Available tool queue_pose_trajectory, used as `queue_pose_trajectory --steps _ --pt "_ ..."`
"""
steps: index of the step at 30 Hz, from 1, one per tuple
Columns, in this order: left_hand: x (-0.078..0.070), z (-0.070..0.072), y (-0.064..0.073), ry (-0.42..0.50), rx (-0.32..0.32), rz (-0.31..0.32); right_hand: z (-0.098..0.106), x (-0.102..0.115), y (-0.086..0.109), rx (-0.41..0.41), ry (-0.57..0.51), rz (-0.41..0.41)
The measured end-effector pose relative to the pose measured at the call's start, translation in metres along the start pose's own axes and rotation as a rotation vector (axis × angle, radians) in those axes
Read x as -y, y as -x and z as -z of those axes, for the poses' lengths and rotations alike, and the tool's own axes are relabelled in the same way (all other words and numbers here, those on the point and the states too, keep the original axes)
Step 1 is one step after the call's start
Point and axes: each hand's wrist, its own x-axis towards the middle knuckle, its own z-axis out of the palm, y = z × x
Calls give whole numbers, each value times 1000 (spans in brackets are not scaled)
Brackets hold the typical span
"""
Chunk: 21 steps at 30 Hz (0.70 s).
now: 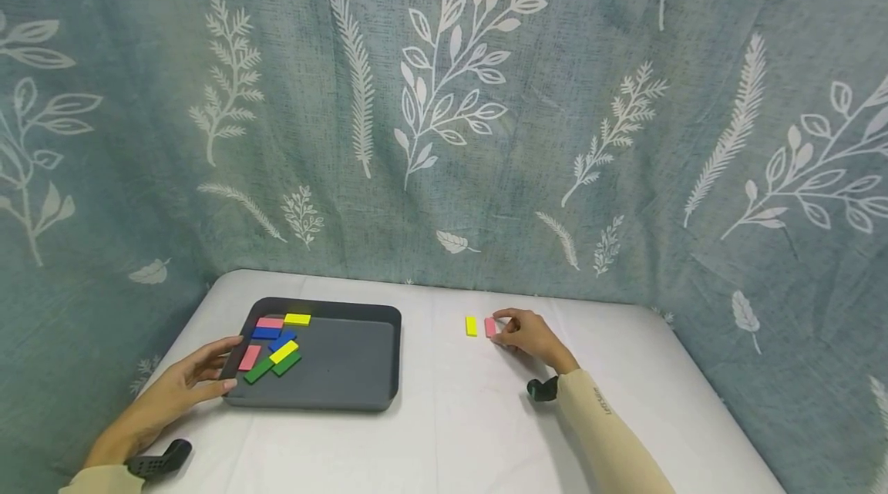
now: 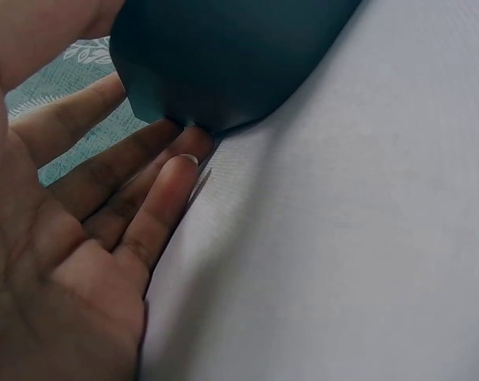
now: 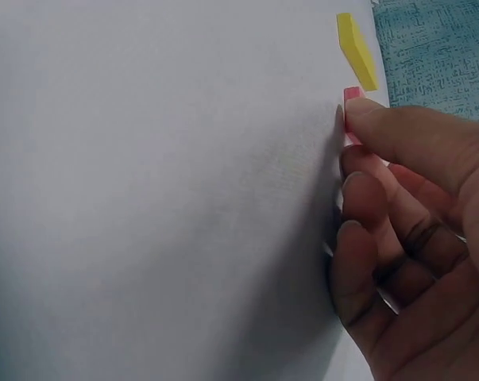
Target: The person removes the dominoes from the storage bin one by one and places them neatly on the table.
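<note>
My right hand pinches a small pink block between thumb and fingers, at the white table's surface; in the right wrist view the thumb covers much of that block. Just left of it lies a yellow block, separated by a small gap. My left hand rests against the left side of a dark grey tray, fingers spread and gently bent. In the left wrist view, fingertips touch the lower edge of the tray. Several pink, blue, yellow and green blocks lie in the tray's left part.
A white cloth covers the table. Behind it and at both sides hangs a green-blue curtain with white leaf prints. Each wrist wears a black device, such as the one on the right wrist.
</note>
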Motion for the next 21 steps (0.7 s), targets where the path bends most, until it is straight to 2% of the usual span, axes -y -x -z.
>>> queue_pose_trajectory --steps 9,21 --pt "3 1 -2 2 -9 22 2 15 -2 -23 -59 62" --pt "0 2 -2 37 2 21 -18 55 -12 61 -152 160"
